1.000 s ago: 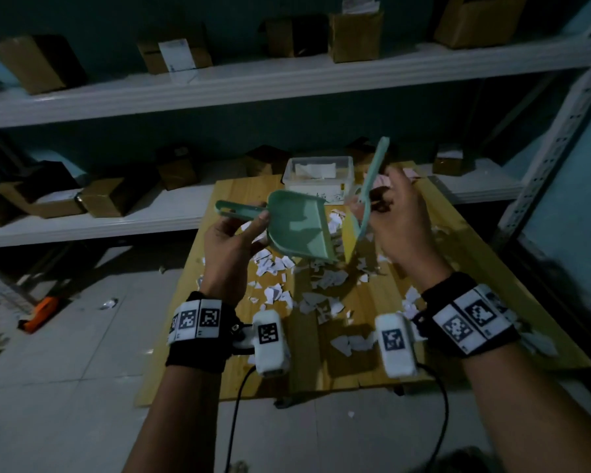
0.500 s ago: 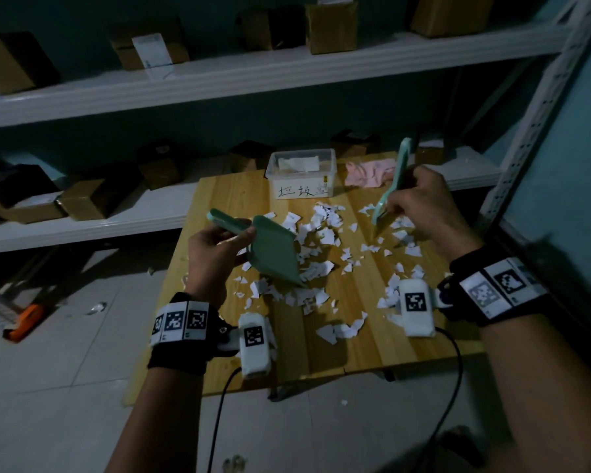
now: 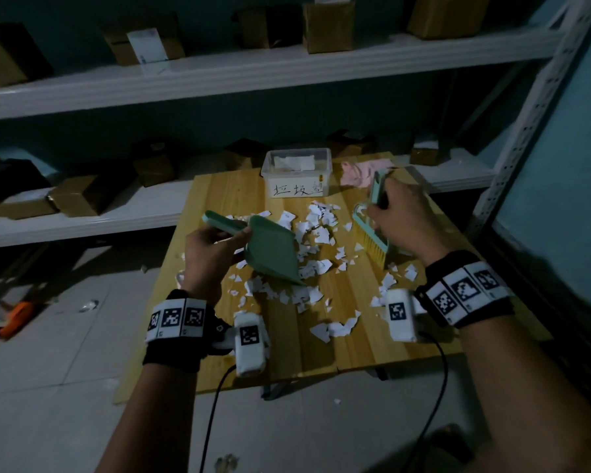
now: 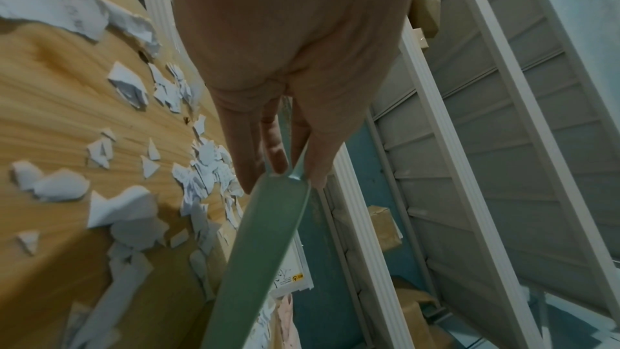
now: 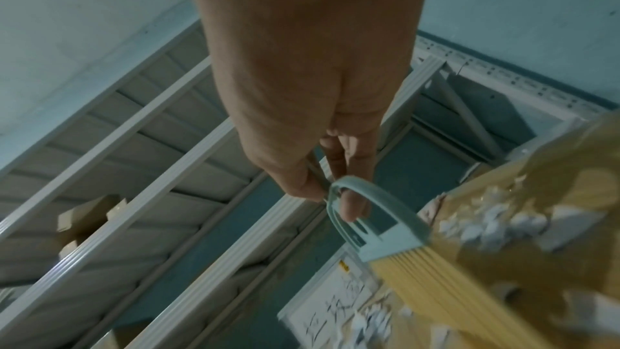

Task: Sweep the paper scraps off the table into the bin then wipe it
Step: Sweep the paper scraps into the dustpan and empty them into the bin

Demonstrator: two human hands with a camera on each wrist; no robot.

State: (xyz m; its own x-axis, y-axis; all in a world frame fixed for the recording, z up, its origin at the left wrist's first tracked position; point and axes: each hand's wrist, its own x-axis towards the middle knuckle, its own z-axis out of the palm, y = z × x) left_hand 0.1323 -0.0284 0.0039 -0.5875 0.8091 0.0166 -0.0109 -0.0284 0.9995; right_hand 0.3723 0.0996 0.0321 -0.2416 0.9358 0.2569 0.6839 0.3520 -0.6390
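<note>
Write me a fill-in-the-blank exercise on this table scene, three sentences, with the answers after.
1. The left hand holds the green ____ by its handle.
2. The right hand holds the brush, whose bristles are ____ in colour.
3. The paper scraps lie on the wooden ____, in front of the labelled bin.

Answers: dustpan; yellow; table

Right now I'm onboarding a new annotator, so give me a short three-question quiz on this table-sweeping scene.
1. True or false: the left hand holds the green dustpan by its handle.
2. Which tool does the right hand grip? A) sponge B) brush C) scissors
3. Fill in: the pink cloth lies on the table to the ___ of the labelled bin, seen from the head camera.

Key: 1 true; 2 B; 3 right.
</note>
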